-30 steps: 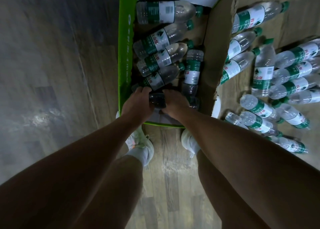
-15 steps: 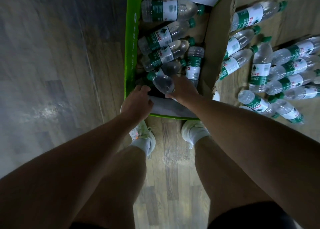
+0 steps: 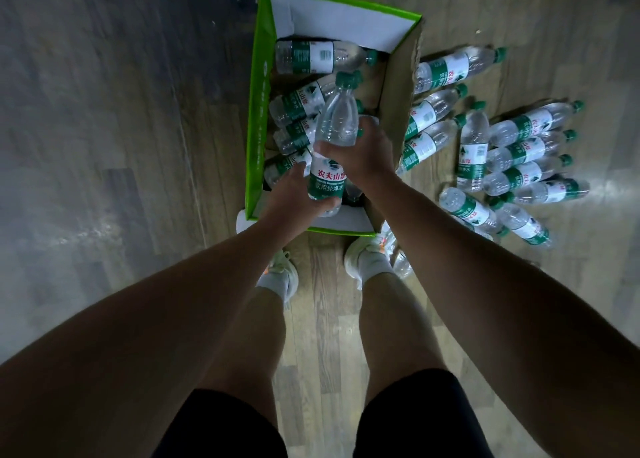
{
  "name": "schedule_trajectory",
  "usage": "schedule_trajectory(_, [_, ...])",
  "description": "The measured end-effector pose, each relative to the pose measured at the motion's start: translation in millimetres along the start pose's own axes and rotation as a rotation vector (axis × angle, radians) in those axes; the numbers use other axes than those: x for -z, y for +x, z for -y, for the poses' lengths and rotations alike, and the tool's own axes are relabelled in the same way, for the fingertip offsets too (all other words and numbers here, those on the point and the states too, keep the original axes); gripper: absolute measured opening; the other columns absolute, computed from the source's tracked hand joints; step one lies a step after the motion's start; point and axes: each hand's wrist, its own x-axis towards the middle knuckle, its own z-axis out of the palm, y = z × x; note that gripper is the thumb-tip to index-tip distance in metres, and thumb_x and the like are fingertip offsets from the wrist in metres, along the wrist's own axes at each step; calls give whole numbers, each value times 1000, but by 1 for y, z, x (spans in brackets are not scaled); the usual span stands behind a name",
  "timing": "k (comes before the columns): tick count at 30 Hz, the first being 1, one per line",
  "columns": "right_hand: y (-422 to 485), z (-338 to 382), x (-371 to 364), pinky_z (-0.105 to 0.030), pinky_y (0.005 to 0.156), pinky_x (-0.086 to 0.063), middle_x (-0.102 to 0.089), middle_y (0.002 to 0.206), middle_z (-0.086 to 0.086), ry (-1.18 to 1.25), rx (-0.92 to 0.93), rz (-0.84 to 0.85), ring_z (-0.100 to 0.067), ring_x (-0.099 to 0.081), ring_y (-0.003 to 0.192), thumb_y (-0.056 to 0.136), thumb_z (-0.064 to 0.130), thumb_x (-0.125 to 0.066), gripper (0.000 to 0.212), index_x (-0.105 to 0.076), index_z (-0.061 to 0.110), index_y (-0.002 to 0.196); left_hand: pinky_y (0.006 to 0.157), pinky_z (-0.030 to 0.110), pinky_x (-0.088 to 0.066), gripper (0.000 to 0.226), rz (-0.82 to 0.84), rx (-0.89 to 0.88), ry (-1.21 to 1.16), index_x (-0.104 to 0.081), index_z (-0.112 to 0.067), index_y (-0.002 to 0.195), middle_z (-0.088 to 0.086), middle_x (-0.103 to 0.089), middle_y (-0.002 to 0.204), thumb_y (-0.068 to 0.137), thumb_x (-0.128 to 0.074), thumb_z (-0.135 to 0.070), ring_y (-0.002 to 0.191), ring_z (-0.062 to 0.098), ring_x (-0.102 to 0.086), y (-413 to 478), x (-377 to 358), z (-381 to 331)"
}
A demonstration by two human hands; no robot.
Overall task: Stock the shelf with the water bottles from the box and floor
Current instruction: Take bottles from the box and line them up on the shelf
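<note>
**Item in hand:** water bottle, green cap pointing away from the body, raised above the open cardboard box. Held twice over:
- left hand, fingers curled round the lower end beneath the label
- right hand, fingers clamped round the clear body above the label

**Handling, by judgement:**
- Lift straight up, clear of the box walls.
- Grip firmly without crushing the thin plastic.
- Pass to a single hand, leaving the other free for a second bottle.
- Turn cap-up before setting down.
- Shelf not identifiable in view.

**Box contents:** at least four more boxed bottles, all lying on their sides, caps toward the brown right-hand wall. Possibly others hidden under the hands.

**Floor stock:** about a dozen loose bottles lying just right of the box, several touching one another. One more beside the right shoe.
</note>
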Motion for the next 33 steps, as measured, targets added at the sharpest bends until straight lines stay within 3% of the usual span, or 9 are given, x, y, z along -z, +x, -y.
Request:
schedule_trajectory(3, [-12,15,10,-18,65,-38,-57,93,8,50,14,-41,-11,-56,84,68,45,-84,62,-60,14,115,89,42,-54,82,-36,13,-96,-54,-19,120,-3,-67,112,50,-83,-52,103,15,-64,-7,3,-9])
schedule_trajectory(6, [-25,29,20,-14,56,-40,-62,91,9,113,3,-52,-9,-60,81,67,46,-85,59,-62,16,112,89,40,-53,66,-111,27,-158,-54,-16,118,1,-68,113,63,-87,-31,103,18,-63,-21,10,-21])
schedule_trajectory(13, [-65,67,40,-25,70,-51,-71,106,2,183,-12,-82,-13,-66,90,63,46,-86,71,-58,16,121,75,29,-50,59,-213,34,-222,-58,-16,113,-3,-69,104,62,-87,-25,94,16,-64,-57,37,-46])
schedule_trajectory(17, [-91,90,60,-39,76,-60,-74,98,1,308,22,7,-10,-72,83,67,40,-86,62,-61,15,117,83,36,-55,58,-237,64,-341,-59,-16,111,-4,-68,100,61,-89,-19,94,17,-65,-84,57,-61])
schedule_trajectory(19, [-106,106,75,-36,77,-60,-74,100,4,315,52,-3,-5,-70,83,68,41,-85,61,-61,16,118,86,42,-56,57,-222,56,-386,-61,-20,106,-3,-70,99,56,-89,-21,95,18,-66,-98,69,-68])
schedule_trajectory(24, [-149,168,122,-19,72,-55,-70,103,7,260,167,-87,-3,-66,86,63,40,-88,71,-59,19,125,84,43,-57,53,-190,-42,-384,-62,-23,94,-5,-71,94,50,-90,-30,89,13,-68,-144,106,-105])
schedule_trajectory(27, [-175,207,153,-26,77,-56,-71,97,8,229,235,-132,-6,-67,86,64,35,-88,56,-65,18,112,82,41,-58,69,-214,-106,-346,-68,-19,105,-5,-74,96,44,-87,-45,90,11,-69,-169,132,-132])
schedule_trajectory(30, [-208,249,185,-23,75,-54,-70,92,9,219,302,-175,-7,-67,87,66,34,-87,47,-67,18,105,78,27,-55,61,-266,-195,-278,-68,-13,110,-4,-72,100,56,-90,-32,91,11,-68,-204,170,-169])
schedule_trajectory(33, [-241,286,215,-24,73,-54,-71,92,7,202,356,-242,-8,-67,85,67,36,-86,44,-68,18,102,78,24,-49,55,-307,-313,-268,-67,-11,110,-7,-68,98,60,-90,-22,92,9,-64,-240,203,-203])
